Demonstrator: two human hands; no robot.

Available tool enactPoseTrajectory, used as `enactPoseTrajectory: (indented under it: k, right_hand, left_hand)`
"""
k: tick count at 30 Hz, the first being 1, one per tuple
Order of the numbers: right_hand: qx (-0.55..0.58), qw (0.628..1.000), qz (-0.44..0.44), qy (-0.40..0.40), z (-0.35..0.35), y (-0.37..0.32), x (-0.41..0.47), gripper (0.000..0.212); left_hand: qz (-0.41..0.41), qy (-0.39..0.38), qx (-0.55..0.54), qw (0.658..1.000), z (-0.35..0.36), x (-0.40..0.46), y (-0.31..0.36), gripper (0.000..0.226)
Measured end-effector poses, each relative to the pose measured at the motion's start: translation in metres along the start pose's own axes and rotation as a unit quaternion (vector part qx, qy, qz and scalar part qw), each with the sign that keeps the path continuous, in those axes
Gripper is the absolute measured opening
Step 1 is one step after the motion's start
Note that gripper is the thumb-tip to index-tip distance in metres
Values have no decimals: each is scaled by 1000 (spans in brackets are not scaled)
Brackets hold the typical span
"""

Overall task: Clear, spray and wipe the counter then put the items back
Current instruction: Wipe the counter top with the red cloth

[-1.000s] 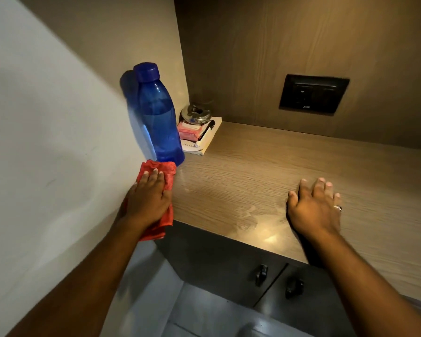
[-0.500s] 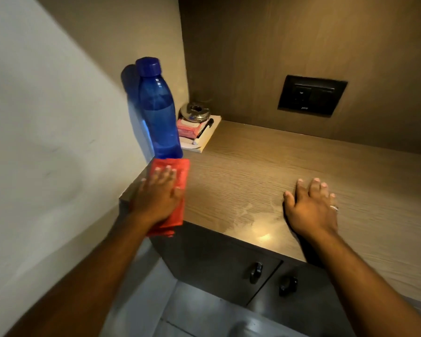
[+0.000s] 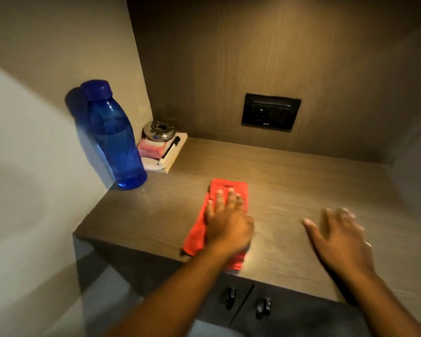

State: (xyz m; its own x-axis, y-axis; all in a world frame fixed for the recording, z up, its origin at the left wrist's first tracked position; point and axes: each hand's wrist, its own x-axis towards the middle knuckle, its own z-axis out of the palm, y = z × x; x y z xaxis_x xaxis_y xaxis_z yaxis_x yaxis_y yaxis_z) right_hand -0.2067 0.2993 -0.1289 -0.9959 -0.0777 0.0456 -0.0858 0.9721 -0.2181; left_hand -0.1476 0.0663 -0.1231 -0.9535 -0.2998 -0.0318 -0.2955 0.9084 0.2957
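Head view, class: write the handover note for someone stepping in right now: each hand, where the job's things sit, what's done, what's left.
Left hand: flat, fingers straight, pressing the folded red cloth onto the wood-grain counter, mid-wipe near the front edge.
Right hand: open, blurred, holding nothing; contact with the counter unclear.
Tall blue plastic bottle stands at the left wall; a small stack of white notepad, pink item and round metal lid sits in the back-left corner.
Done: wiping is underway.
Left: wipe the right side and under those items.
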Motion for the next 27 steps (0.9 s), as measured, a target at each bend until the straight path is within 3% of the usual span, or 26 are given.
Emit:
enactPoseTrajectory:
  k: [4,7,10,11,14,18,23,25,27]
  right_hand:
    - [92,993,63,49,-15,30,7,57]
    - [177,979,50,91,-17,8,5,48]
    - [230,968,-38,87,-11,-54,4,44]
    - [206,973,-81,59,-7,-82,4,48]
    - [73,987,-134,-51,12,-140,5,64]
    - [-17,987,-136,-78,25,-147,7,66]
    - [-7,977,-205,-51,2,-63,-30,62]
    - [-31,990,-133,-19,-10,5,-42,64]
    - [-36,999,10,0,-25,67,-47,68]
  left_hand:
    - [-5,-35,-63,997,19,17,97,72]
    - [-10,-40,-147,988,15,35,109,60]
    - [4,58,-359,931,-6,40,66,40]
    - [5,111,-370,922,-12,41,40,37]
    - [9,123,-201,972,-16,47,-39,42]
    - [29,48,0,998,-3,53,-62,54]
    - [38,39,29,998,-10,52,-58,56]
    - [44,33,33,998,-10,49,-59,56]
    - [51,37,36,997,-10,48,-57,56]
